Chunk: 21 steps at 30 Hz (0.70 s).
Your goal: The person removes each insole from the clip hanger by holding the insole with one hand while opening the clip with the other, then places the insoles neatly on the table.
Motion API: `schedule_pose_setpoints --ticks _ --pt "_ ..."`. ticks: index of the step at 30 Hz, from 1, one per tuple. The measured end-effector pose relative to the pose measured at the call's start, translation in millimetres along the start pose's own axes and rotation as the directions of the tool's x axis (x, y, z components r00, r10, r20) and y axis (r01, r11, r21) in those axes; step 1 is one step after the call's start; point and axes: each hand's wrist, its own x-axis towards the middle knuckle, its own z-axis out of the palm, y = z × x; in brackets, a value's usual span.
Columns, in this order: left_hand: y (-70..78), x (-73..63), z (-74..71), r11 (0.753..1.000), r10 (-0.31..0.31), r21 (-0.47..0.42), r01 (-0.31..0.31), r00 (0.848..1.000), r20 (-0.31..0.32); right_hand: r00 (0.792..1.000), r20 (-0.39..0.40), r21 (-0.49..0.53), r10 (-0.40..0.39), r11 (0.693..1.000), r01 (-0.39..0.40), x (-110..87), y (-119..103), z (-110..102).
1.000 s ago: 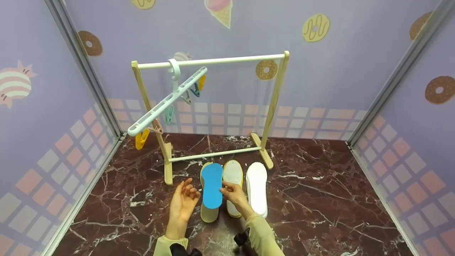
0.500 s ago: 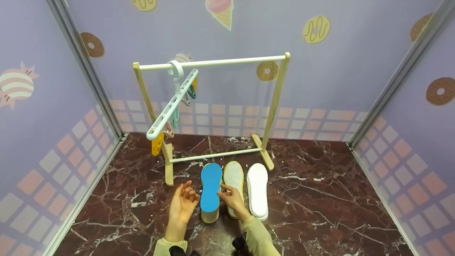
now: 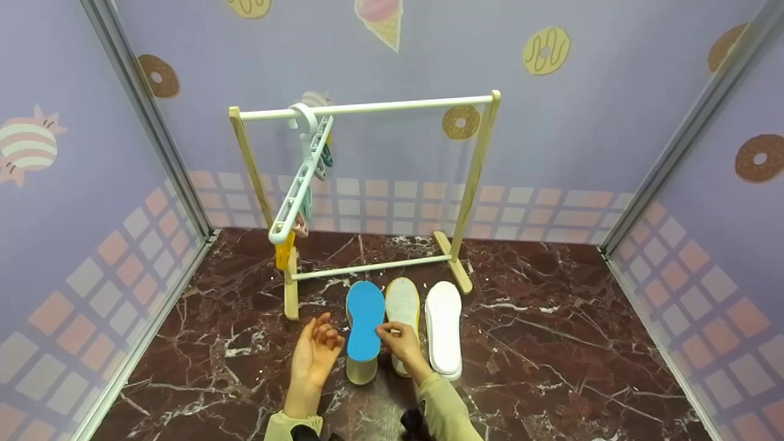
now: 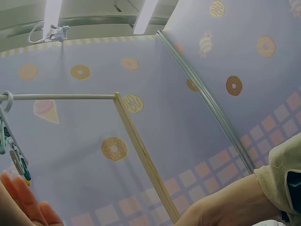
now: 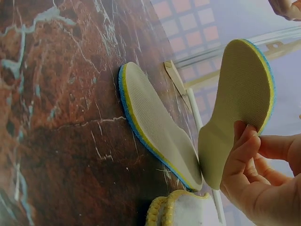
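Note:
My right hand (image 3: 402,344) pinches the edge of a blue-topped shoe insole (image 3: 366,321) between thumb and fingers. In the right wrist view this insole's beige underside (image 5: 242,84) faces the camera, tilted up. Below it, a matching insole (image 5: 155,122) lies beige side up on the dark marbled surface. My left hand (image 3: 316,349) hovers to the left of the raised insole, palm up, fingers loosely bent and holding nothing. Beside the pair lie grey-white insoles with yellow edges (image 3: 402,297), partly covered by my right hand, then white insoles (image 3: 443,324) farther right.
Behind the insoles stands a wooden drying rack (image 3: 471,177) with a white top bar (image 3: 392,107). From its left end hangs a white hanger (image 3: 305,177) carrying several coloured clothes pegs, a yellow peg (image 3: 283,252) at the near end. Patterned walls (image 3: 612,122) enclose the surface.
The hanger has turned on the bar, its near end swinging right. My right hand and the held insole have shifted slightly; the left hand stays about where it was.

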Motion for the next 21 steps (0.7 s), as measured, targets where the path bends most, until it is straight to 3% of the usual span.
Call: schedule_pose_setpoints --ticks 8,14,18,21 --pt "1.2 0.5 -1.5 1.0 -0.007 -0.008 0.007 1.0 0.015 0.998 0.031 -0.028 0.059 0.998 -0.059 -10.0 -14 1" --pt "0.9 -1.1 -2.6 1.0 -0.006 -0.028 0.007 1.0 0.022 0.987 0.106 0.027 0.12 0.992 -0.123 -3.9 -1 -2" --pt "1.8 -1.1 -3.5 1.0 -0.012 -0.029 0.012 1.0 0.0 0.974 0.15 0.019 0.168 0.985 -0.173 -2.4 5 -2" --pt "2.4 -1.2 -5.2 0.999 -0.016 -0.04 0.017 1.0 0.017 0.963 0.178 0.015 0.202 0.978 -0.207 -4.4 4 -1"
